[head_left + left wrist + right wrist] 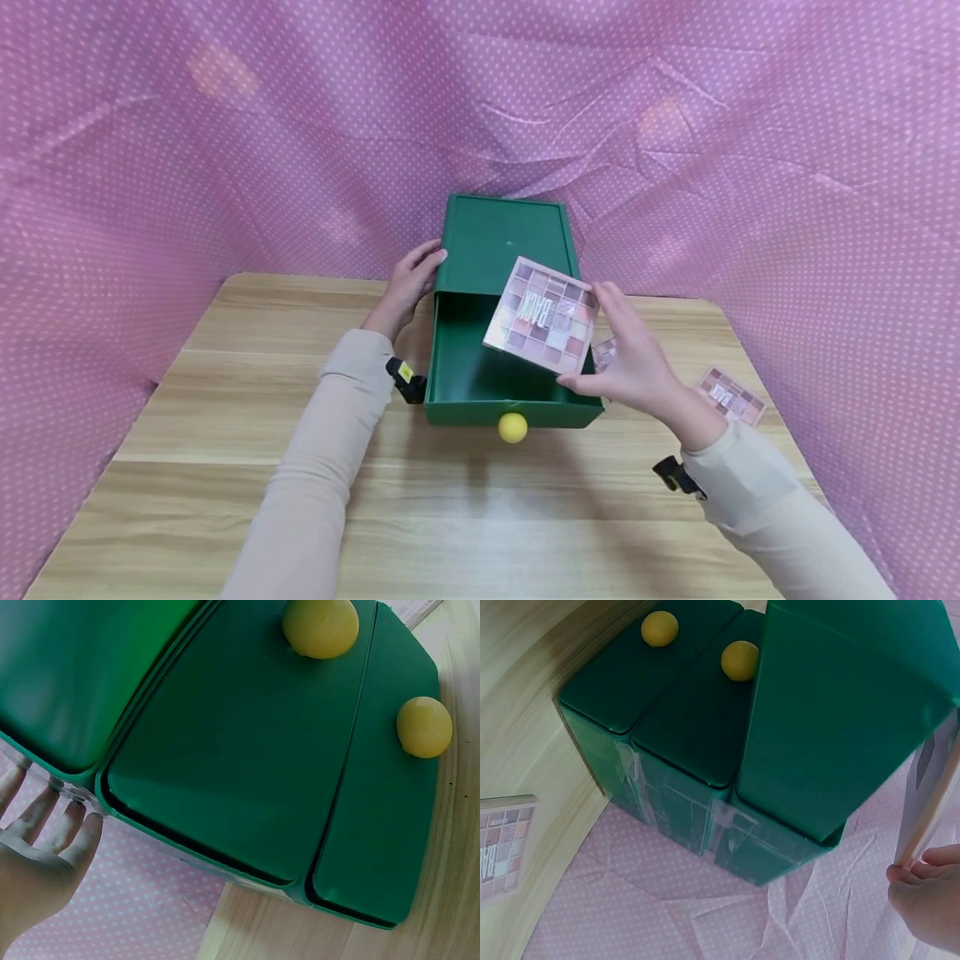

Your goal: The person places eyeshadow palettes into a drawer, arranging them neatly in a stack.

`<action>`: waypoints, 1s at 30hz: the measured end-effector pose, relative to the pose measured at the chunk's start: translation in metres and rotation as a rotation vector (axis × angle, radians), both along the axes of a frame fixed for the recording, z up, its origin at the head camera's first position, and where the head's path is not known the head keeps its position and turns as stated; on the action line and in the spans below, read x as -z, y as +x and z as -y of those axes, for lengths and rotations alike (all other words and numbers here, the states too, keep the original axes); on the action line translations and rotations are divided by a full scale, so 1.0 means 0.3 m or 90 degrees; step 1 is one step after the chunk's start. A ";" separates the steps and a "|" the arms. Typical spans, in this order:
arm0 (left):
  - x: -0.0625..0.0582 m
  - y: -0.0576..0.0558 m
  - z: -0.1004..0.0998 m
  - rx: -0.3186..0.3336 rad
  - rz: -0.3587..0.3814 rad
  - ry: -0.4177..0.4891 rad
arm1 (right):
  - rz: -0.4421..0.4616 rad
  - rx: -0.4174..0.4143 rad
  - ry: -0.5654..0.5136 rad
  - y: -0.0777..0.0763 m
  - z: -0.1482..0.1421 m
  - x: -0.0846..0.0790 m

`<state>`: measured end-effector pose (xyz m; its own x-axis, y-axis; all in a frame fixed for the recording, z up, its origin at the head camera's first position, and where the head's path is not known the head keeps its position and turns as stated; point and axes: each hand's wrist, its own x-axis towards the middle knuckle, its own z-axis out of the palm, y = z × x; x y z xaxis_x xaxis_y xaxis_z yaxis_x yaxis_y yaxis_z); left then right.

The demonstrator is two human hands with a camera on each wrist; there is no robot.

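The eyeshadow palette (540,317) is in the right hand (637,358), pinched between thumb and fingers. Under it, the top drawer (465,413) of the green cabinet (504,236) stands open. The left hand (408,283), fingers apart, touches the cabinet's side. Right of the right hand lies a second palette (731,393).

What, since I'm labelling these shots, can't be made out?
Open drawer, part of its floor: head view, behind the held palette.
Half-hidden palette beside the drawer, its covered part: head view, behind the right hand and drawer.
Left hand, part of it: left wrist view, cut off by the left edge.
Lower drawers, their insides: wrist views, hidden behind their fronts.
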<state>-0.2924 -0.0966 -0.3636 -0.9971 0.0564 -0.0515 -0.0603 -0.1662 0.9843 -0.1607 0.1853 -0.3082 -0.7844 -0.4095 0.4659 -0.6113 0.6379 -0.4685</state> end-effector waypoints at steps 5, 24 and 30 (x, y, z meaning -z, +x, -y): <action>0.001 -0.004 0.001 0.002 -0.005 -0.007 | -0.009 -0.020 0.027 -0.014 0.023 0.006; 0.014 -0.012 -0.002 -0.003 -0.015 0.009 | 0.022 -0.064 0.132 -0.028 0.081 0.017; 0.010 -0.011 0.000 -0.003 -0.017 0.015 | 0.044 -0.067 0.153 -0.033 0.091 0.014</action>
<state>-0.2958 -0.0966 -0.3664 -0.9983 0.0531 -0.0232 -0.0328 -0.1890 0.9814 -0.1707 0.1580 -0.3125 -0.7581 -0.5830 0.2921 -0.6520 0.6705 -0.3539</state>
